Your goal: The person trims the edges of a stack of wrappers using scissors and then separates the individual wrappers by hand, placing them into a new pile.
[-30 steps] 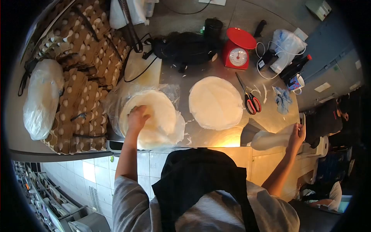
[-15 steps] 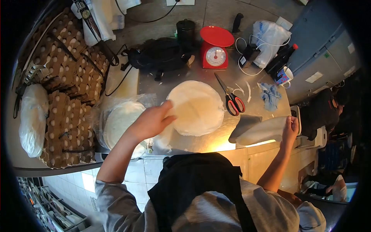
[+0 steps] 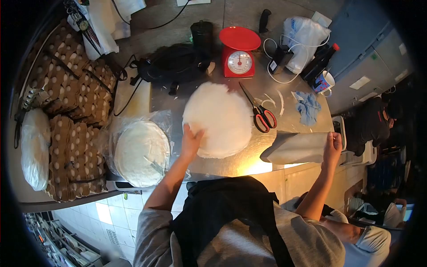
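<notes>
A white, thin-looking round (image 3: 220, 120) lies flat on the steel counter in front of me, its edge slightly blurred. My left hand (image 3: 191, 142) rests on the round's lower left edge, thumb and fingers apart. Off to the right, my right hand (image 3: 332, 149) pinches the end of a limp greyish sheet (image 3: 298, 149), which hangs at the counter's front edge. More pale rounds (image 3: 141, 153) sit in an opened clear plastic bag (image 3: 111, 138) to the left. Scissors (image 3: 262, 115) with black and red handles lie right of the white round.
Egg trays (image 3: 75, 151) are stacked at the left beside a white plastic bundle (image 3: 35, 149). At the back stand a red kitchen scale (image 3: 240, 58), a black bag (image 3: 173, 64) and a mug (image 3: 324, 82). A blue cloth (image 3: 308, 108) lies right. A person (image 3: 373, 124) is beyond.
My left hand has moved right and down, from above the gap between the rounds onto the white round. The bagged rounds now show more fully. My right hand still holds the sheet.
</notes>
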`<state>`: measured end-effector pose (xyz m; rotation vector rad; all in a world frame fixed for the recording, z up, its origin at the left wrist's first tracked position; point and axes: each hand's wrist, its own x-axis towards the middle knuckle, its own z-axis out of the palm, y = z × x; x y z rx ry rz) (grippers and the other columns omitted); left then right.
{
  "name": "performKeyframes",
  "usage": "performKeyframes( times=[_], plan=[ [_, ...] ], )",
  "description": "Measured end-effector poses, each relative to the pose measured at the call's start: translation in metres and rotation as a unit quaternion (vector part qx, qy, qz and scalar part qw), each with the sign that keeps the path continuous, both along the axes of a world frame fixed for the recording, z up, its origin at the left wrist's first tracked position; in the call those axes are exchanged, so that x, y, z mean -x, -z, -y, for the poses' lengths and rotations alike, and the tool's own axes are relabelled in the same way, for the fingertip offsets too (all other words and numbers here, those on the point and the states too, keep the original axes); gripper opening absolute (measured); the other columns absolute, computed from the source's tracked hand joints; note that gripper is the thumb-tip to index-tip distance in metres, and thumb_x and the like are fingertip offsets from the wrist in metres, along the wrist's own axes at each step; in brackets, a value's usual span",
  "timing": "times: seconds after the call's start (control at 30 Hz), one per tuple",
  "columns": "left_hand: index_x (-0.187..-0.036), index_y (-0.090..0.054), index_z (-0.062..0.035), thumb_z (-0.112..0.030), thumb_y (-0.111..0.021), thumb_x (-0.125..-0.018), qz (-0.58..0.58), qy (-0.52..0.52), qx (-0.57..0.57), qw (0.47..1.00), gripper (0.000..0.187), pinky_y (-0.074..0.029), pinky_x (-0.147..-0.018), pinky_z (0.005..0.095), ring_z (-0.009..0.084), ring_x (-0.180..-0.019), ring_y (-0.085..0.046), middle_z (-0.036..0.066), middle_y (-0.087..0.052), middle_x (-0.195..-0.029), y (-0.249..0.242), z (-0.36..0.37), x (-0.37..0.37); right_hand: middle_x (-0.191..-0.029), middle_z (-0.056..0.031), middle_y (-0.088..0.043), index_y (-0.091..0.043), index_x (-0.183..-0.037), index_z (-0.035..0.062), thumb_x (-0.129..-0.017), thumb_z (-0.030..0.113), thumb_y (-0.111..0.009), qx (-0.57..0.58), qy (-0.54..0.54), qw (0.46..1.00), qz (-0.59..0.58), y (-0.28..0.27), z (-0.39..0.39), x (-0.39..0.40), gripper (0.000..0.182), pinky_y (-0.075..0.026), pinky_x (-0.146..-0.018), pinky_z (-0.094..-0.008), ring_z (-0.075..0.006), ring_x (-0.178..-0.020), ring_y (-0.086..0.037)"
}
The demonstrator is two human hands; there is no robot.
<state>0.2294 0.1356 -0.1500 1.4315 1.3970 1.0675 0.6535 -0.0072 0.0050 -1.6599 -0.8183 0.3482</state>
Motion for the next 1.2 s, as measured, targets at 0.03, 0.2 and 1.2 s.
performKeyframes(
  times=[0.03,0.2,1.2],
  plan=[
    [-0.132,-0.032,-0.0018,-0.016,-0.069,-0.082,-0.073,-0.010,-0.022,0.997,0.064,-0.050,-0.080,0.0333,0.0226,-0.097,-0.059,0.017,-0.058,-0.112,0.004,0.006,0.001,-0.068,0.0089,-0.037,-0.051,-0.083,0.0089,-0.095,0.021,-0.054,0.001,-0.006,1.000,-0.001,0.000,-0.001,0.000,0.018,-0.023,-0.052,-0.0181,-0.0009,-0.060,-0.030],
    [-0.133,-0.035,-0.0054,-0.012,-0.073,-0.075,0.090,-0.059,-0.010,0.994,0.071,-0.048,-0.086,0.0356,0.0306,-0.104,-0.058,0.021,-0.057,-0.114,-0.015,0.013,-0.008,-0.067,0.0089,-0.036,-0.051,-0.083,0.0092,-0.095,0.022,-0.054,0.010,-0.003,1.000,0.009,0.001,-0.009,0.000,0.018,-0.023,-0.052,-0.0183,-0.0010,-0.060,-0.029],
    [-0.141,-0.031,-0.0150,-0.058,-0.027,-0.095,0.594,-0.127,0.023,0.794,0.063,-0.042,-0.096,0.0404,0.0227,-0.115,-0.052,0.007,-0.047,-0.136,-0.069,0.146,0.204,-0.108,-0.0122,-0.054,-0.035,-0.116,0.0083,-0.087,-0.007,-0.049,0.077,-0.507,0.820,-0.254,0.036,-0.106,0.421,0.036,-0.055,-0.058,-0.0292,-0.0195,-0.090,-0.061]
  ],
)
